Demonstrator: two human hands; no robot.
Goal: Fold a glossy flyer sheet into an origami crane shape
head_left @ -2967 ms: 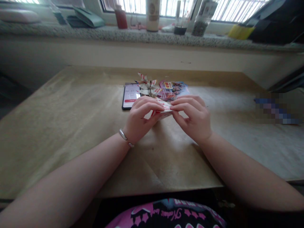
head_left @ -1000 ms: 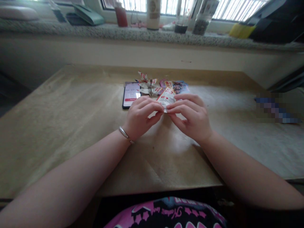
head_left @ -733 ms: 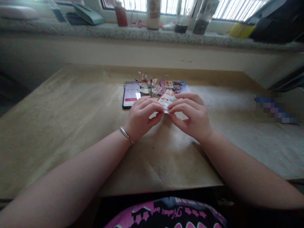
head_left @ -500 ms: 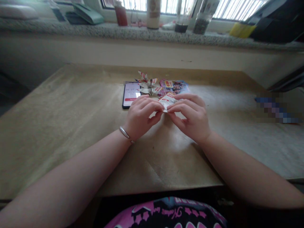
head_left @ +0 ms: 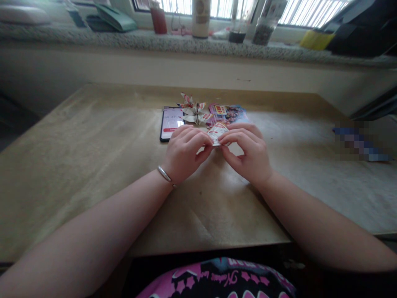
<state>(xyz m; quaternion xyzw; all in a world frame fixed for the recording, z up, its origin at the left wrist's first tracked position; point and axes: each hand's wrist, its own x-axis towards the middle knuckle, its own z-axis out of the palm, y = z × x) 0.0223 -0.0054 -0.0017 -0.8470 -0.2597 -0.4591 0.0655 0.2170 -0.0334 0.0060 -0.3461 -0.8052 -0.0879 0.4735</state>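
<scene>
A small folded piece of printed paper (head_left: 217,131), white with red and yellow print, is held between my two hands above the table. My left hand (head_left: 187,150) pinches its near left edge between thumb and fingers. On the opposite side, my right hand (head_left: 248,151) pinches the near right edge, its fingertips close to those of the left. Just beyond the hands, folded paper flowers (head_left: 196,112) of similar print rest partly over a phone (head_left: 170,124) with a lit screen. Colourful printed leaflets (head_left: 231,112) lie to their right.
The wooden table (head_left: 124,136) reaches back to the wall under a granite windowsill (head_left: 173,43). Bottles and jars, among them a red bottle (head_left: 158,20), stand on the sill. A blurred blue item (head_left: 359,145) lies at the table's right edge.
My right hand has shifted slightly left and changed its pinch on the paper. The paper sits at a slightly different angle, showing more print. The left hand is almost still.
</scene>
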